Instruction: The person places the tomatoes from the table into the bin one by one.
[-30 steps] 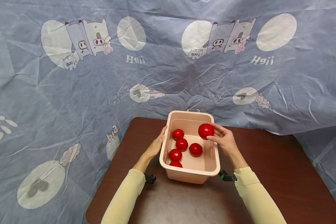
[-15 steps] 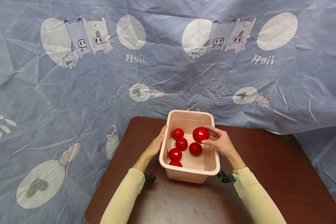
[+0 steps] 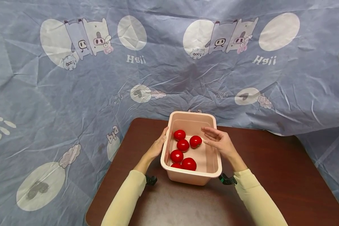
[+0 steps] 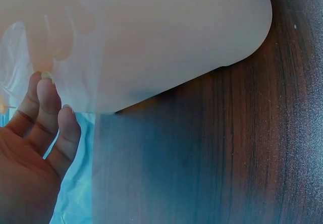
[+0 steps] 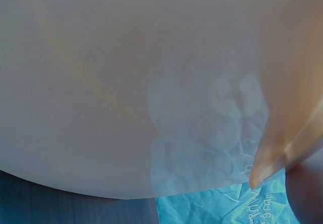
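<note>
A pale pink plastic bin [image 3: 190, 116] stands on the table, with several glossy red balls, tomato-like in look, on its floor. One red ball [image 3: 189, 164] lies by the near wall and another [image 3: 195, 142] near the middle; the rest line the left side. My left hand [image 3: 157, 147] rests against the bin's outer left wall, fingers extended; in the left wrist view its fingertips touch the wall. My right hand [image 3: 221, 142] reaches over the right rim, fingers extended and apart from the thumb, holding nothing. In the right wrist view the bin wall fills most of the picture.
The dark brown table [image 3: 260, 163] extends to the right of the bin and in front of it. A wrinkled blue cloth [image 3: 169, 62] printed with cartoon figures hangs behind and at the sides. Black straps [image 3: 228, 180] show near both wrists.
My right hand has moved left over the bin and let go of the red ball it held. Red balls now lie in new spots near the middle and near wall. The left hand stays.
</note>
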Demonstrator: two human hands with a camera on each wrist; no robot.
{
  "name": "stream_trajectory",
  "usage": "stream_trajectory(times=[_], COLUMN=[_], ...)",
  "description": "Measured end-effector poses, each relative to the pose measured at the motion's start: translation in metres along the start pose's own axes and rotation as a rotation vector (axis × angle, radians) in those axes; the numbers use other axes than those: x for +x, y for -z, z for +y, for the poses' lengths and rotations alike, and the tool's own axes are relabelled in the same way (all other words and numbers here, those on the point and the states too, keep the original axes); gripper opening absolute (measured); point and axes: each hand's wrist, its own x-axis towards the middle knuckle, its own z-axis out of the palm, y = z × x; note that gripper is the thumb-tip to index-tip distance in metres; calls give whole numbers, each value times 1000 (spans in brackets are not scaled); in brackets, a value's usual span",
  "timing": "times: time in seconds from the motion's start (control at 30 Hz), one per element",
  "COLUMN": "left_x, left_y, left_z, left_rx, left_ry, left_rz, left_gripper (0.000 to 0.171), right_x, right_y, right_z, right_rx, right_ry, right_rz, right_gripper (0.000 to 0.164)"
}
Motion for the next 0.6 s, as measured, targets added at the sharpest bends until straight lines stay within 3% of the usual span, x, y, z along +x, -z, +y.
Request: stream_trajectory(times=[0.13, 0.33, 0.5, 0.6], left_x=[8, 10, 7, 8], left_y=[-2, 0, 2, 9], left_z=[-17, -14, -10, -2], left_rx=[-20, -62, 150, 300], left_ry=[-7, -19, 19, -14], left_rz=[25, -27, 116, 226], left_gripper=[52, 53, 50, 47], right_x=[-2, -3, -1, 2], right_y=[1, 4, 7, 10], right_z=[-1, -1, -3, -6], right_rx=[-13, -82, -141, -252], right_ry=[9, 5, 15, 38], right_rz=[15, 71, 140, 196], right_gripper=[60, 50, 48, 45])
